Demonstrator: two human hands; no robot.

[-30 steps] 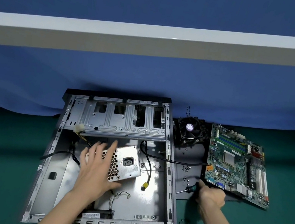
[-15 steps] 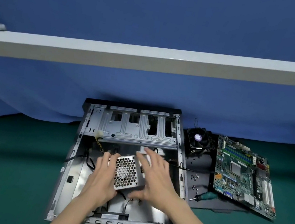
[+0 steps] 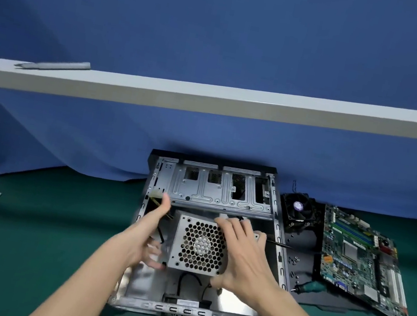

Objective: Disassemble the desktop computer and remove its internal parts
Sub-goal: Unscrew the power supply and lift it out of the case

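PSU [image 3: 199, 245] sits btw both grips, fan grille facing up at the cam, inside the outline of the open case [image 3: 279, 254]. Right grip [image 3: 242, 258] is wrapped on its right side: fingers spread over the top edge, thumb hooked at the bottom right corner. Left grip [image 3: 149, 233] is at the PSU's left edge, thumb up, fingers bent toward the metal. It's blurry tho, can't tell if it's actually clamping. Right of the right grip: screwdriver [image 3: 311, 287] on the black side panel [image 3: 303, 247], mobo [image 3: 359, 259] past that, CPU cooler [image 3: 298, 208] further back. All on the green bench [image 3: 47, 241].
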